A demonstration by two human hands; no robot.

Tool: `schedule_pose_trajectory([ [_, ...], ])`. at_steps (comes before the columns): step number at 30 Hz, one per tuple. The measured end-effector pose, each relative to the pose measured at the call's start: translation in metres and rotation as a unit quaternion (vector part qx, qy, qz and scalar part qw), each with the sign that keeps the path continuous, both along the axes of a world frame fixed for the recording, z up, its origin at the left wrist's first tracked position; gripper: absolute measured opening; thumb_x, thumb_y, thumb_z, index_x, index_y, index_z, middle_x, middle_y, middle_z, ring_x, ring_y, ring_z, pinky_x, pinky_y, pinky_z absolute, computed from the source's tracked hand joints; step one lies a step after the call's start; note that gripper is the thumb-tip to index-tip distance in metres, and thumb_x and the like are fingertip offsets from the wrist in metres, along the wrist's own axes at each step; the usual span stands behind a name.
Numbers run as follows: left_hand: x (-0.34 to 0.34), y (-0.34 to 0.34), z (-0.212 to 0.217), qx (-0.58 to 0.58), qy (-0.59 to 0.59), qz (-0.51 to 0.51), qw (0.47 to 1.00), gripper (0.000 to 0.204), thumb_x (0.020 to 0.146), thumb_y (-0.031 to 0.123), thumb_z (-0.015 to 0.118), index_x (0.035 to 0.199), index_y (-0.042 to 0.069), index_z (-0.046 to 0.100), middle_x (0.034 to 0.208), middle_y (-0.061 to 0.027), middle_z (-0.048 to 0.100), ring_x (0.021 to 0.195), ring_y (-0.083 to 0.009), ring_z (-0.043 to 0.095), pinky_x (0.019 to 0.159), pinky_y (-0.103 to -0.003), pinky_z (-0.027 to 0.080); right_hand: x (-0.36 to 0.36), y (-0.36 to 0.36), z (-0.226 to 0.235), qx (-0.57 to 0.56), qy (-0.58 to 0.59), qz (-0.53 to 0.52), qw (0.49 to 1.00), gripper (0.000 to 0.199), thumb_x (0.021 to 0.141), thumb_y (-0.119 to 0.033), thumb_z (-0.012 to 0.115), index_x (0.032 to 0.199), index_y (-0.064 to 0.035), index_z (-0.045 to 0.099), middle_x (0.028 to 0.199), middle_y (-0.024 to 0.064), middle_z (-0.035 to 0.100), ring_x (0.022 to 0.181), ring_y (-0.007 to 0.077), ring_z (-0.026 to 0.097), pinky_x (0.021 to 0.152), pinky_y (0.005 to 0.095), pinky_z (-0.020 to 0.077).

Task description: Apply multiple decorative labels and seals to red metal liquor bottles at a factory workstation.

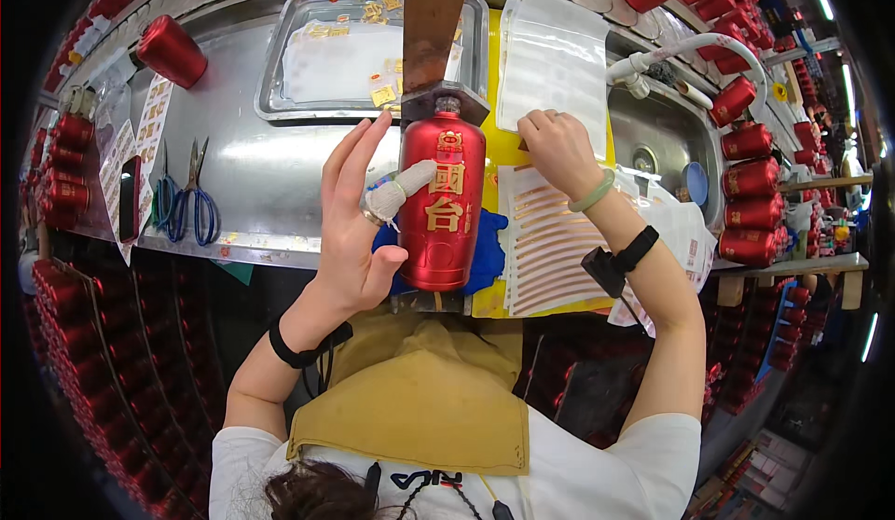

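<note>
A glossy red bottle (438, 259) with gold characters lies in front of me, its neck against a dark notched block (471, 100). My left hand (359, 208) is at the bottle's left side, fingers extended. A white cloth wrap covers one finger, which rests on or just over the bottle's face. My right hand (564, 152) is closed in a pinch above the top end of a sheet of gold-edged strips (550, 259). Whatever is between those fingertips is too small to make out. Under the bottle shows a blue cloth (489, 249).
A metal tray (272, 82) holds gold labels on white paper. Scissors (196, 194) and a phone (130, 198) lie left. White translucent sheets (550, 54) cover part of a yellow board (492, 305). At right are a sink (653, 124) and red bottles (750, 180). A wooden beam (433, 16) stands ahead.
</note>
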State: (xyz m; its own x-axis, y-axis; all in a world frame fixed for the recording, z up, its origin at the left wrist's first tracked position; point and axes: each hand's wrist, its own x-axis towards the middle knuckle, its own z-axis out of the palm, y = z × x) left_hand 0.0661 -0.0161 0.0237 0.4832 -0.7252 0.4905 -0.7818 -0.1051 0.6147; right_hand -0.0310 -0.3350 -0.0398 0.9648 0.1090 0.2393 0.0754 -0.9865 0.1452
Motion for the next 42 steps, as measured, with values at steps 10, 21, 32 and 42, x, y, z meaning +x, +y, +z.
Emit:
schedule_pose_trajectory([
  [10,0.003,0.0,0.003,-0.036,0.024,0.013,0.999,0.083,0.105,0.066,0.023,0.134,0.001,0.066,0.159,-0.0248,0.037,0.146,-0.042,0.034,0.119,-0.052,0.027,0.025,-0.141,0.054,-0.032,-0.319,-0.335,0.886,0.027,0.088,-0.03,0.074,0.103,-0.0075,0.07,0.105,0.0098,0.071,0.095,0.0313,0.069,0.079,0.0444,0.0558],
  [21,0.001,0.004,0.006,-0.025,0.086,0.039,0.995,0.095,0.101,0.075,0.014,0.137,0.004,0.065,0.161,-0.022,0.034,0.15,-0.0381,0.031,0.123,-0.052,0.024,0.017,-0.097,0.079,-0.04,-0.09,-0.3,0.949,0.018,0.086,-0.027,0.071,0.094,-0.0113,0.071,0.099,0.0082,0.07,0.1,0.03,0.067,0.078,0.0447,0.0562],
  [32,-0.011,0.004,-0.007,0.103,-0.117,-0.141,0.978,0.082,0.093,0.082,0.028,0.124,0.025,0.077,0.165,-0.0159,0.032,0.151,-0.0449,0.021,0.122,-0.057,0.019,-0.386,-0.089,0.072,0.356,-0.432,-0.528,0.639,0.033,0.097,-0.008,0.062,0.129,0.0007,0.066,0.107,0.0085,0.072,0.095,0.0134,0.065,0.086,0.0293,0.0506],
  [42,-0.025,-0.008,0.008,0.007,-0.02,-0.068,0.997,0.088,0.102,0.073,0.015,0.135,0.011,0.068,0.162,-0.0202,0.035,0.151,-0.039,0.027,0.122,-0.05,0.02,-0.608,-0.036,-0.095,0.1,-0.514,-0.752,0.4,0.03,0.096,-0.024,0.062,0.122,-0.0136,0.072,0.103,0.0152,0.076,0.089,0.0335,0.071,0.079,0.044,0.055],
])
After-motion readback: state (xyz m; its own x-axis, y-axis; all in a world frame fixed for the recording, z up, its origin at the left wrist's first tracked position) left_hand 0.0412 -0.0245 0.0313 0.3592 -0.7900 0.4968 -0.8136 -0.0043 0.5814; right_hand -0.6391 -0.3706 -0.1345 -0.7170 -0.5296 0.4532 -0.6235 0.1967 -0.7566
